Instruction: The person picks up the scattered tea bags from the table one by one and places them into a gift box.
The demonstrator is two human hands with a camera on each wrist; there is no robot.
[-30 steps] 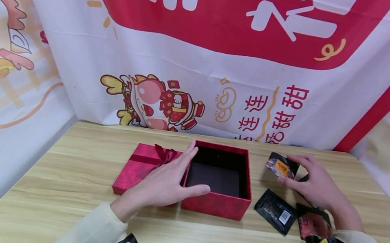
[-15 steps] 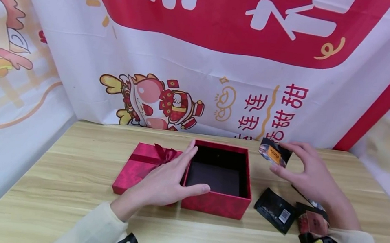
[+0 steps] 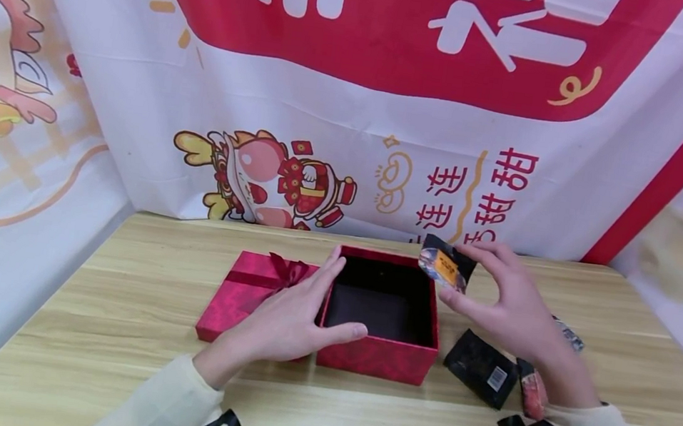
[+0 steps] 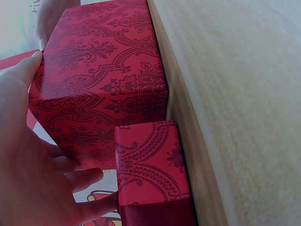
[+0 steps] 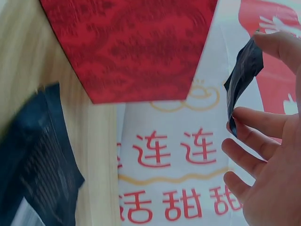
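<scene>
**Black packet (image 3: 445, 264) is held in the air near the open red box (image 3: 377, 357)**

From where I stand, at the far left I see the red lid (image 3: 240, 293) with its bow (image 3: 288, 272), lying on the surface (image 3: 314, 418). Next is the left hand (image 3: 284, 322): its fingers are spread and nearly straight along the box, the thumb over the front edge, gripping nothing. By the box's right rear corner, the right hand (image 3: 508, 300) pinches the packet between thumb and fingers. The step in hand seems to be carrying it to the box; the next move would call for clearing the rim before loosening the fingers. This packet is thin, tilted and a little bent, with an orange label. Farther right, 3 other packets (image 3: 479, 368) lie, 2 partly hidden.
</scene>
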